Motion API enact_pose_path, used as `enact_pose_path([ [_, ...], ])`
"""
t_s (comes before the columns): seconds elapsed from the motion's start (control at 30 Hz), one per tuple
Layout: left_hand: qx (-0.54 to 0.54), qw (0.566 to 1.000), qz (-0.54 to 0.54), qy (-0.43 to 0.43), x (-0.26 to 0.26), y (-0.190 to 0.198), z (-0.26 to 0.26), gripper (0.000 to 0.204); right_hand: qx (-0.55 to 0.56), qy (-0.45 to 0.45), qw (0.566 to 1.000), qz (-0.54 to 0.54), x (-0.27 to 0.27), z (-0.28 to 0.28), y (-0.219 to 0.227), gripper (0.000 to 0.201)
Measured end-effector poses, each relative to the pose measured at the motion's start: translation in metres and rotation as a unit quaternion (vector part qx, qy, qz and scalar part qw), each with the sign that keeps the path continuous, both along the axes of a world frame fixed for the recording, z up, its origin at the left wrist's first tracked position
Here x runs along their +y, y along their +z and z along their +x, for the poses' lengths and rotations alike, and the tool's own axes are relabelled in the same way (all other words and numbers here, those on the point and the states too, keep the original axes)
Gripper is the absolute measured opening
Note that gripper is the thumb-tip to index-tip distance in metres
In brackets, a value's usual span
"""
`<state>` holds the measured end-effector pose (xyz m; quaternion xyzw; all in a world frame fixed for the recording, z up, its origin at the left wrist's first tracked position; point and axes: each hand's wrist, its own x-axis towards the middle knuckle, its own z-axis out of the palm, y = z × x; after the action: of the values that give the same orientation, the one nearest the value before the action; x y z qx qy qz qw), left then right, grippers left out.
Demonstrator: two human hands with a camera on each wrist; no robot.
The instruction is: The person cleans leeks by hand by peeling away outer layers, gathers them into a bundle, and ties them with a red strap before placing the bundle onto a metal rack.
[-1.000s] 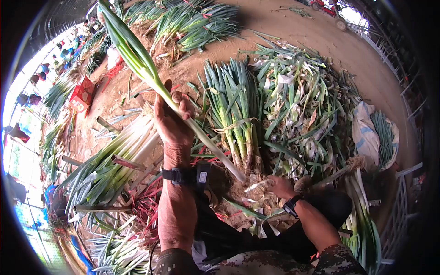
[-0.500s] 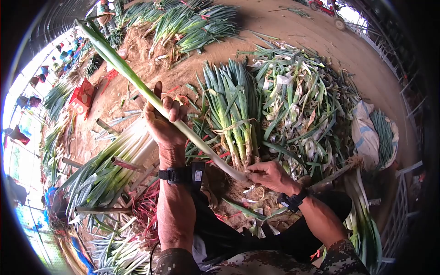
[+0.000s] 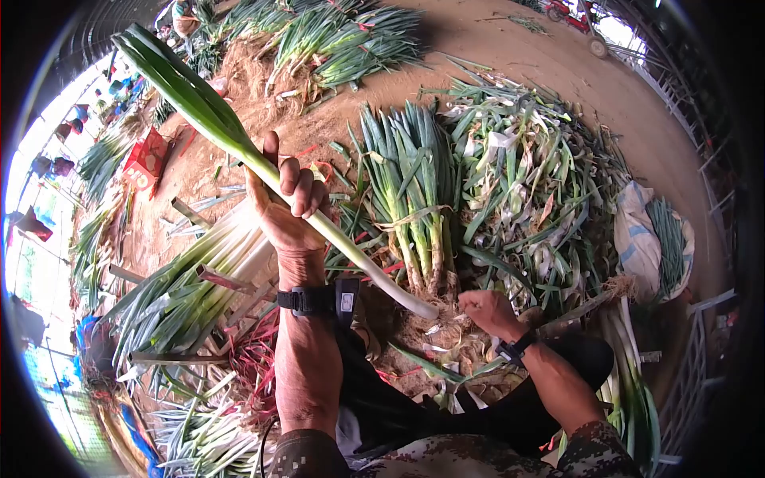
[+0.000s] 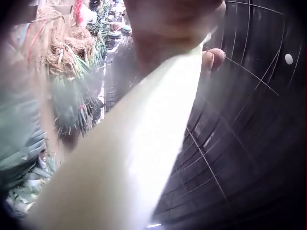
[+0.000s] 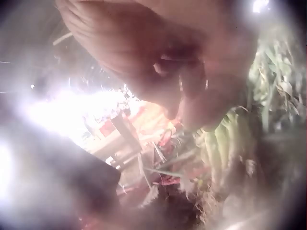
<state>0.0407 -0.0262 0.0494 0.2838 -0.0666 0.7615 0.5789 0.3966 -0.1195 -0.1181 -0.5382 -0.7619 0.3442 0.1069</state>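
My left hand (image 3: 288,199) grips a long green onion (image 3: 355,253) around its pale stalk. Its green leaves spread toward the upper left, and its white root end slants down to the right. Up close in the left wrist view, the white stalk (image 4: 148,129) fills the middle, with blurred fingers curled at its top. Just right of the root end is my right hand (image 3: 488,312), fingers curled and apart from the stalk. In the right wrist view its thumb and fingertips (image 5: 204,108) come together with nothing visible between them.
An upright bundle of green onions (image 3: 410,187) stands ahead, beside a heap of stripped leaves (image 3: 530,175). Cleaned onions (image 3: 211,275) lie on a wooden rack at left, over red ties (image 3: 256,358). A white sack (image 3: 636,231) is at right, a red box (image 3: 146,162) far left.
My right hand went up to the onion's root end, then drew back to the right. The onion tilted flatter, its leaves swinging left, while my left hand kept its grip.
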Motion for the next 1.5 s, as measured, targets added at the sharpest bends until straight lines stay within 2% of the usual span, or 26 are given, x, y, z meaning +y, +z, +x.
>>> enact_pose_path([
  [0.1, 0.026, 0.999, -0.008, 0.018, 0.003, -0.003, 0.0, 0.053, 0.162, -0.057, 0.985, -0.01, 0.009, -0.037, 0.077, 0.029],
  [0.2, 0.022, 0.999, -0.034, 0.028, 0.002, -0.003, 0.003, 0.052, 0.202, 0.012, 0.979, 0.025, 0.007, -0.059, 0.115, 0.03],
  [0.23, 0.021, 0.998, -0.037, 0.035, 0.003, -0.002, 0.004, 0.051, 0.212, 0.052, 0.972, 0.083, 0.005, -0.064, 0.112, 0.029],
  [0.3, 0.022, 0.998, -0.044, 0.049, 0.004, -0.003, 0.004, 0.05, 0.173, 0.092, 0.974, 0.11, 0.002, -0.072, 0.115, 0.025],
  [0.4, 0.014, 0.988, -0.112, 0.104, 0.003, -0.004, 0.007, 0.046, 0.19, 0.075, 0.975, 0.091, -0.001, -0.077, 0.116, 0.021],
  [0.53, 0.016, 0.97, -0.188, 0.153, 0.003, -0.003, 0.007, 0.043, 0.177, 0.087, 0.968, 0.154, -0.002, -0.076, 0.116, 0.017],
  [0.6, 0.016, 0.972, -0.182, 0.145, 0.004, -0.008, 0.005, 0.043, 0.176, 0.098, 0.96, 0.195, -0.002, -0.075, 0.113, 0.015],
  [0.7, 0.007, 0.982, -0.143, 0.12, 0.002, -0.009, 0.003, 0.045, 0.167, 0.083, 0.969, 0.164, -0.004, -0.073, 0.111, 0.014],
  [0.8, 0.001, 0.994, -0.078, 0.072, 0.0, -0.005, 0.002, 0.048, 0.2, 0.036, 0.972, 0.116, -0.009, -0.074, 0.11, 0.013],
  [0.9, 0.024, 0.998, -0.037, 0.045, -0.003, 0.001, 0.004, 0.052, 0.149, -0.014, 0.985, 0.088, -0.011, -0.069, 0.102, 0.012],
  [1.0, 0.044, 0.999, 0.007, 0.018, -0.005, 0.002, 0.004, 0.054, 0.191, -0.068, 0.978, 0.042, -0.006, -0.057, 0.078, 0.013],
  [1.1, 0.045, 0.998, 0.051, -0.012, -0.005, 0.003, 0.002, 0.055, 0.126, -0.075, 0.987, 0.064, 0.0, -0.046, 0.064, 0.014],
  [1.13, 0.05, 0.997, 0.06, -0.014, -0.005, 0.003, 0.002, 0.055, 0.072, -0.04, 0.994, 0.069, -0.001, -0.042, 0.064, 0.019],
  [1.17, 0.055, 0.996, 0.068, -0.016, -0.005, 0.003, 0.001, 0.055, 0.095, -0.03, 0.993, 0.06, -0.001, -0.044, 0.067, 0.019],
  [1.23, 0.051, 0.997, 0.066, -0.007, -0.004, 0.002, 0.0, 0.055, 0.141, -0.013, 0.989, 0.043, -0.002, -0.048, 0.072, 0.021],
  [1.33, 0.052, 0.997, 0.051, 0.012, -0.003, 0.002, 0.0, 0.056, 0.227, -0.011, 0.973, 0.033, -0.008, -0.067, 0.104, 0.024],
  [1.43, 0.062, 0.996, -0.006, 0.063, -0.005, 0.003, 0.002, 0.056, 0.197, 0.046, 0.976, 0.074, -0.011, -0.081, 0.126, 0.022],
  [1.5, 0.065, 0.991, -0.056, 0.099, -0.005, 0.003, 0.005, 0.055, 0.178, 0.034, 0.978, 0.103, -0.015, -0.083, 0.126, 0.016],
])
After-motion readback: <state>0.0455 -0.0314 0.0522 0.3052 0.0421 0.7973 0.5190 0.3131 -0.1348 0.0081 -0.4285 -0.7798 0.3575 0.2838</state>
